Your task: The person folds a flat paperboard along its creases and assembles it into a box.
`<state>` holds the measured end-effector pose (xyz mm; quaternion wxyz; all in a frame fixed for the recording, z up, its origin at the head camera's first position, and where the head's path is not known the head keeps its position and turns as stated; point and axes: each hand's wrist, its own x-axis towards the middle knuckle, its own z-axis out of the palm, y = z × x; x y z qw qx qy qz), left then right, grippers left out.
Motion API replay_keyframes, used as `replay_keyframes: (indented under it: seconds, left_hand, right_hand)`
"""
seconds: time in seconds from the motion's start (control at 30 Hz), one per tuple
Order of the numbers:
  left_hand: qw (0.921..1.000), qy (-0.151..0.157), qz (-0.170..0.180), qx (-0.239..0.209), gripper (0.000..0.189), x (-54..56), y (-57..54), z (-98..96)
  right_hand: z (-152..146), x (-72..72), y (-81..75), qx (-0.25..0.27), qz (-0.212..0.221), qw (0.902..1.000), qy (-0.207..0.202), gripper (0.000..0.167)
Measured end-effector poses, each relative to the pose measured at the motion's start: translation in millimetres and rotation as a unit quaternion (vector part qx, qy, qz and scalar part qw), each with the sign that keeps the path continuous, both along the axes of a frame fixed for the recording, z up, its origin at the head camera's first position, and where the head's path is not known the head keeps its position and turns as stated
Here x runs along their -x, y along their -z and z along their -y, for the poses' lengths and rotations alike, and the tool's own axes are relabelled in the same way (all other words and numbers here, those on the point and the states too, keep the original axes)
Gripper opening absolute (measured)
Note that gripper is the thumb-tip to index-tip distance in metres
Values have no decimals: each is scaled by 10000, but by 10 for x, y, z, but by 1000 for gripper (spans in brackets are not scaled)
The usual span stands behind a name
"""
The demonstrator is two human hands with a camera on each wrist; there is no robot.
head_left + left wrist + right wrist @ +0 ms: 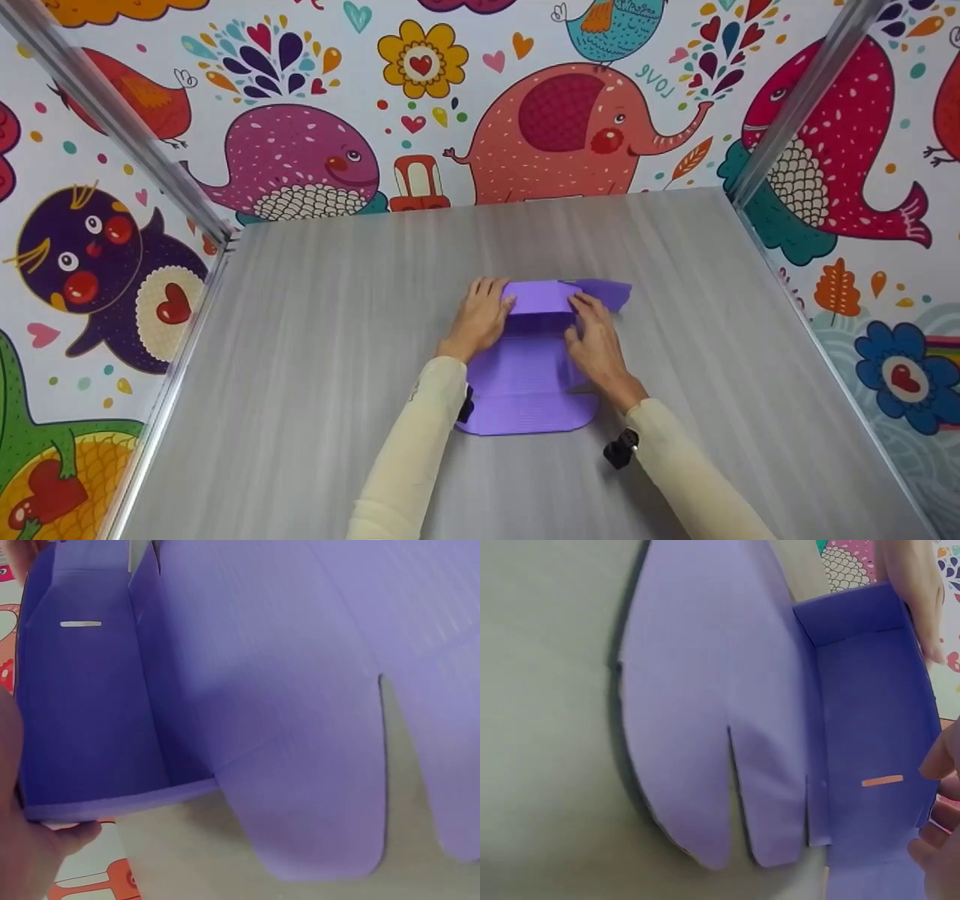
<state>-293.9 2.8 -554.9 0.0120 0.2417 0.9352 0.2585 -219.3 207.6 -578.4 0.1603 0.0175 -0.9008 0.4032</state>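
A partly folded purple cardboard box (pixel 525 367) lies on the table, its far wall raised and its near panel spread flat. At the folded left end, my left hand (pixel 480 315) grips the wall, its thumb against the edge in the left wrist view. My right hand (pixel 598 341) pinches the far wall near its right corner, with the fingertips on its rim. Past that corner an end flap (pixel 613 292) sticks out to the right, unfolded. The right wrist view shows a slot (pixel 883 781) in the wall and side tabs (pixel 769 802) lying outward.
The grey wood-grain table (pixel 322 337) spreads around the box. Printed wall panels (pixel 300 161) with cartoon animals stand behind and at both sides, with metal posts (pixel 802 105) at the corners.
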Motion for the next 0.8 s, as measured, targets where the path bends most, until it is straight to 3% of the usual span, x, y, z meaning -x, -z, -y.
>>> replay_keyframes:
  seconds: [0.3,0.53,0.8]
  left_hand:
    - [10000,34,11,42,49,-2,-1,-2]
    - [9998,-70,82,149,49,2,13,-10]
    - [9999,-117,-28,104,47,-24,12,-14]
  right_hand:
    - [113,-27,103,285,682,9967,-342,70]
    - [185,-28,143,789,693,9939,-346,74]
    - [259,-41,178,1468,940,9843,-288,78]
